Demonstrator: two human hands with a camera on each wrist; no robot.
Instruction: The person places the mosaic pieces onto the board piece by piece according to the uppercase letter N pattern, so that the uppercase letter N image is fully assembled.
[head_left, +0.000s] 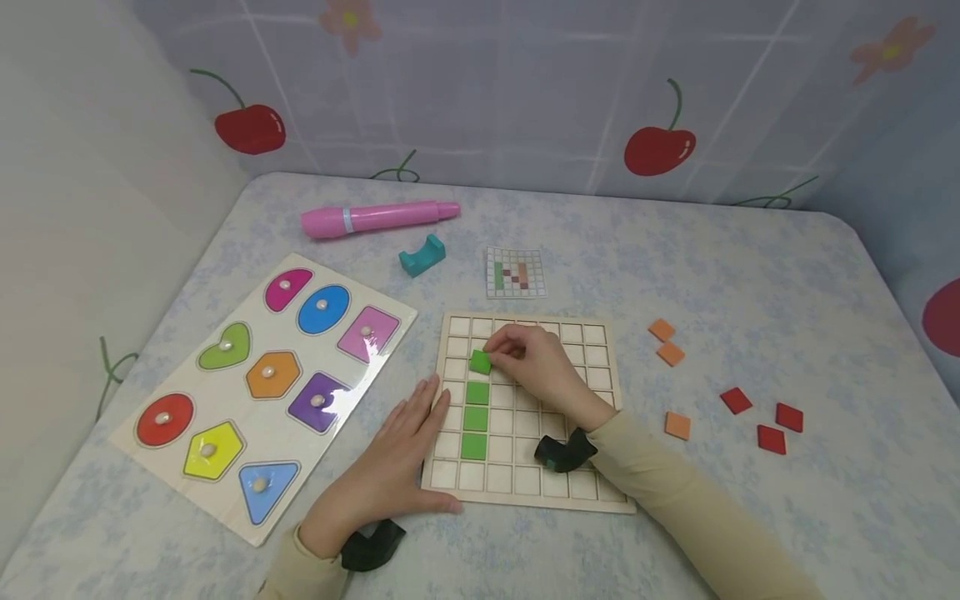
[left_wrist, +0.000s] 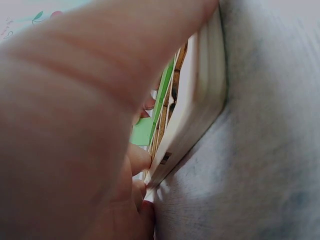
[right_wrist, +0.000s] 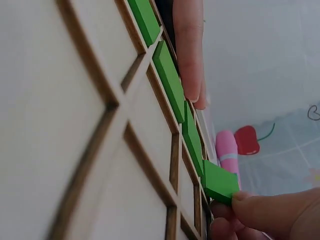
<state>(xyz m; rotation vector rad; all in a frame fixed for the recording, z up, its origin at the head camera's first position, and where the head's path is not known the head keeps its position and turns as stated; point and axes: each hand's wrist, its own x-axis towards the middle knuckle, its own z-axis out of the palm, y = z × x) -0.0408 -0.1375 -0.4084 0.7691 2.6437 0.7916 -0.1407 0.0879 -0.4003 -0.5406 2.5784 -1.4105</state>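
Observation:
A wooden grid board lies on the table with three green square tiles set in one column of its cells. My right hand pinches another green tile between thumb and fingertips, tilted over the cell above that column. The right wrist view shows this pinched tile slanting just off the board. Along the board's left edge rests my left hand, fingers straight and thumb at the near left corner. In the left wrist view the palm and thumb hide most of the board.
Orange tiles and red tiles lie loose right of the board. A small pattern card sits behind it. To the left is a knobbed shape puzzle; a pink pen-like stick and a teal curved block lie at the back.

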